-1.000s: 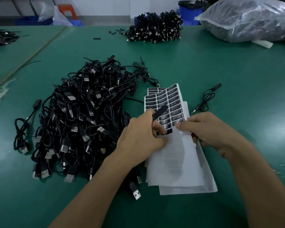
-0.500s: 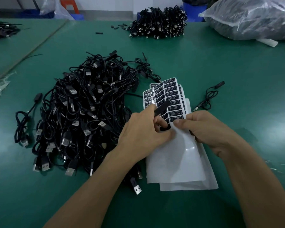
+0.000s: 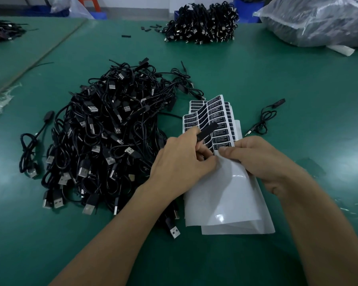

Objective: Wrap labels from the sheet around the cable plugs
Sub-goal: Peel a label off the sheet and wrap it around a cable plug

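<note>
Seemingly midway: the unwrapped plug (image 3: pixel 208 130) sits pinched in the left grip (image 3: pixel 182 159), over the label sheet (image 3: pixel 219 112).
Right grip (image 3: pixel 262 159) pinches its lowest label row; backing nearer is bare, rows remain beyond, a large cable pile (image 3: pixel 112 131) waits left of both.

Our bare left hand (image 3: pixel 180 162) curls round a slim black plastic cable plug (image 3: pixel 207 132), thumb on top. Our bare right hand (image 3: pixel 262 159) pinches the glossy white sheet of black labels (image 3: pixel 219 124) with thumb and forefinger. Both forearms reach forward, fingertips just beside each other.
</note>
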Motion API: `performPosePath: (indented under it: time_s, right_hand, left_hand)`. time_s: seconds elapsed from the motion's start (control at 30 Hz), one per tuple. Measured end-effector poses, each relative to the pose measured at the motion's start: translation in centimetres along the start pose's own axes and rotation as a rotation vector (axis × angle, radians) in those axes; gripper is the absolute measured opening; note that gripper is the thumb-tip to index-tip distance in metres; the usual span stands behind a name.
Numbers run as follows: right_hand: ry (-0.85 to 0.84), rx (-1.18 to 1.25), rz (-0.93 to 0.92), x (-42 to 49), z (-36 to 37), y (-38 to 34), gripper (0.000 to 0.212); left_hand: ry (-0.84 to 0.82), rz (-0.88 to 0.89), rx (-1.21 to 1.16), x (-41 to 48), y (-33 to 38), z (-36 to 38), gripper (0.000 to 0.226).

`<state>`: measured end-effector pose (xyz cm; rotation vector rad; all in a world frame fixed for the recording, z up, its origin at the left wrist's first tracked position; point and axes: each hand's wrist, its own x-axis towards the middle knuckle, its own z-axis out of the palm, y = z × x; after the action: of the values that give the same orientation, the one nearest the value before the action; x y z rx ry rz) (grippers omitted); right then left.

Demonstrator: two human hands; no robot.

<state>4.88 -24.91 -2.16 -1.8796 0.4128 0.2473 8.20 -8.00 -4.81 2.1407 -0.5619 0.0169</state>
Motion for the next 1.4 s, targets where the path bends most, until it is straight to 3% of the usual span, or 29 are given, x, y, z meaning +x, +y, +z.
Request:
performPosePath:
  time_s: [0.27, 0.37, 0.57, 0.7, 0.8, 0.93, 1.13, 1.4]
  right_hand:
    - [0.012, -0.036, -0.009, 0.0, 0.1, 0.0, 0.03]
    - [0.051, -0.078, -0.033, -0.2, 0.3, -0.1, 0.02]
    - [0.22, -0.314, -0.131, -0.2, 0.4, 0.3, 0.045]
    - [0.415, -0.521, -0.197, -0.2, 0.6, 0.9, 0.041]
    - [0.516, -0.489, -0.434, -0.6, 0.9, 0.2, 0.034]
    - [0.467, -0.59, -0.633, -1.2, 2.4, -0.5, 0.019]
    - [0.474, -0.649, -0.623, -1.2, 3.9, -0.2, 0.02]
    - [0.501, -0.622, -0.575, -0.9, 4.1, -0.1, 0.006]
  left_hand:
    - [0.018, -0.03, 0.042, 0.2, -0.2, 0.1, 0.023]
    - [0.047, -0.031, 0.038, 0.3, -0.3, 0.1, 0.021]
    - [0.168, -0.116, -0.202, 0.5, -0.4, -0.9, 0.04]
    - [0.204, -0.164, -0.334, 0.9, -0.9, -1.2, 0.045]
    - [0.204, -0.133, -0.347, 1.0, -1.1, -1.0, 0.048]
    - [0.217, -0.127, -0.346, 1.0, -1.1, -0.9, 0.051]
    - [0.218, -0.148, -0.369, 0.9, -0.8, -1.1, 0.046]
    - [0.192, -0.179, -0.381, 0.7, -0.2, -1.3, 0.04]
